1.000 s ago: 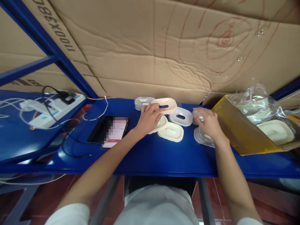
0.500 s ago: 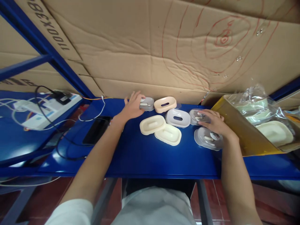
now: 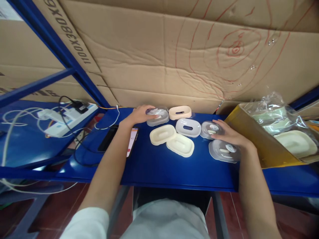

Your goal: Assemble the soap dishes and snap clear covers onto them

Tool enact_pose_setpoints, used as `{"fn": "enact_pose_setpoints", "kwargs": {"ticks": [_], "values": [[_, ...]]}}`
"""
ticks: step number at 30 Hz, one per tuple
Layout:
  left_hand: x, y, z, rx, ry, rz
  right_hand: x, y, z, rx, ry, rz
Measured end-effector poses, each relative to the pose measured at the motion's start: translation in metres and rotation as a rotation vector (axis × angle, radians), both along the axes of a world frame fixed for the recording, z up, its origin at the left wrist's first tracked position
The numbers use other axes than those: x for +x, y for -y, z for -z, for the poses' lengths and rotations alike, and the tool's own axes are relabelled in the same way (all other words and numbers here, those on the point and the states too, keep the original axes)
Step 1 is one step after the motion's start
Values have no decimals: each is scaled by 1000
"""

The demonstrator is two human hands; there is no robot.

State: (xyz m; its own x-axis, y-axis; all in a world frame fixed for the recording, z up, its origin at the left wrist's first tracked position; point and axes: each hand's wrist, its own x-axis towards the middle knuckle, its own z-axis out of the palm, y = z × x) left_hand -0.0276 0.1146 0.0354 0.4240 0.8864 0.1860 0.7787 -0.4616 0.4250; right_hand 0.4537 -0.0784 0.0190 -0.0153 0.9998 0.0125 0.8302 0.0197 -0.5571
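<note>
Having moved off the peach dish [image 3: 175, 116], the left hand [image 3: 140, 115] is touching a sideways-lying clear case [image 3: 160, 120] rightward (apart from the right hand [image 3: 229, 135]; both grips remaining unclear).

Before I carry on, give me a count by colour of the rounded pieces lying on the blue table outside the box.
Cream: 2
Peach: 1
White: 1
Clear: 3
Total: 7 plainly visible. A clear edge shows beside the peach one; I can't tell whether it's another piece.
</note>
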Motion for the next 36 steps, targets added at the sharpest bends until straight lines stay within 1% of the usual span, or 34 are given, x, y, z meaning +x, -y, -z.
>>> {"fn": "enact_pose_setpoints", "kwargs": {"ticks": [2,5,7,10,12,15,18,22,25,28,30,33,36], "values": [[0,4,0,-8,46,-12,-2,0,0,66,-18,18],[4,11,6,30,94,-70,-7,-3,-1,159,-24,94],[8,15,12,77,105,-106,-11,-5,-1,180,29,160],[14,21,17,135,87,-115,-17,-10,0,178,141,229],[18,25,16,160,57,-112,-20,-12,2,170,189,254],[24,33,10,197,-4,-114,-22,-14,5,182,238,290],[32,44,5,202,-80,-52,-20,-15,8,235,254,310],[44,60,10,184,-189,38,-19,-20,13,341,238,246],[49,65,17,173,-250,47,-24,-22,15,415,234,153],[50,64,21,165,-281,48,-31,-20,9,477,233,87],[50,63,22,162,-286,49,-35,-15,2,460,208,54],[50,61,22,158,-277,56,-37,-6,-10,362,183,12],[50,61,23,154,-262,60,-38,0,-13,247,210,6]]}}
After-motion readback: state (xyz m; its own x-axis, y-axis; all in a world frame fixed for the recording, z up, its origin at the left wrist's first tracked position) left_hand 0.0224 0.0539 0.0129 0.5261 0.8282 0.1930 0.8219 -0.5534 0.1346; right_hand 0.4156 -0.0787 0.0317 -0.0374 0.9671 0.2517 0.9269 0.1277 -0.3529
